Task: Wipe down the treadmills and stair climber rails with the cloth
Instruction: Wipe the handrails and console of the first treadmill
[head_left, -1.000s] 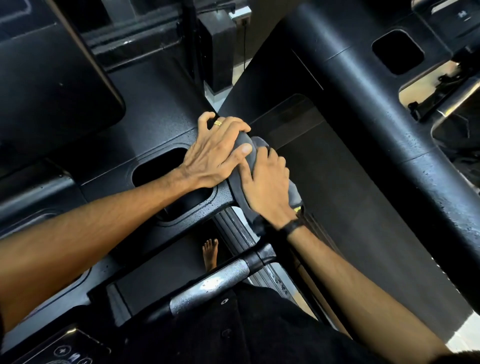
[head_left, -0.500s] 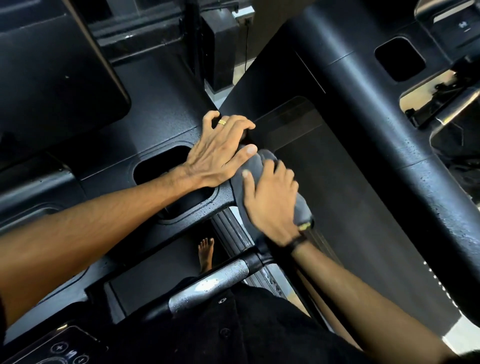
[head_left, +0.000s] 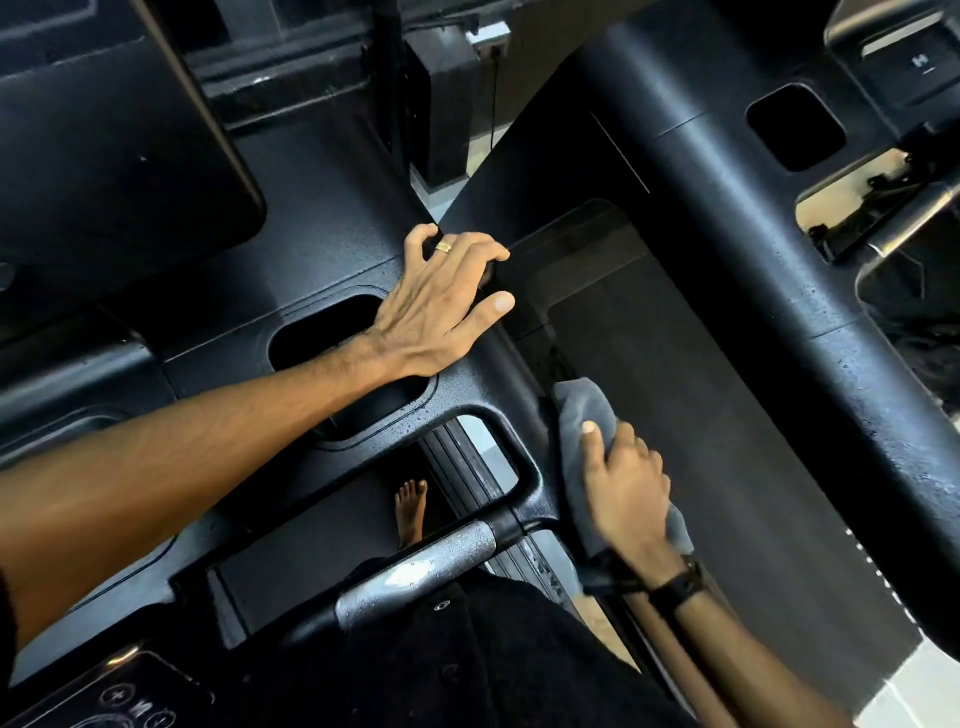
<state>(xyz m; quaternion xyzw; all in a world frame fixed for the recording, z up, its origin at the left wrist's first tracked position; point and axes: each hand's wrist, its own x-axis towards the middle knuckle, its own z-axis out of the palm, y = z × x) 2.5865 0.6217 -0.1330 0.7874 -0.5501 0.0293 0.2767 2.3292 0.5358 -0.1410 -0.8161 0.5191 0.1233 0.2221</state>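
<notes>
The grey cloth (head_left: 584, 415) has travelled down the black side rail (head_left: 511, 374) of the treadmill, from a position next to the left hand toward the lower centre-right of the frame. It now lies wrapped over the rail's edge, just beside the dark running belt (head_left: 701, 415). The right hand (head_left: 626, 488) has moved with it. Its fingers (head_left: 592, 434) are curled and pressed together around the bunched cloth, thumb on top, clamping it to the rail. The stretch of rail between the two hands is now uncovered, which suggests that section has received one wiping pass; the lower portion of the rail remains to be covered.

The left hand (head_left: 441, 306) has stayed at centre frame, flat on the console housing (head_left: 311, 270), fingers spread, a ring (head_left: 443, 246) on one finger, the palm beside the cup-holder recess (head_left: 322, 338).

Water droplets are visible on the chrome grip bar (head_left: 415, 569) at lower centre and on the wide black rail (head_left: 831, 322) at right. A bare foot (head_left: 410, 509) rests below the bar. The bar's junction lies close to the cloth's path and may obstruct the downward stroke.
</notes>
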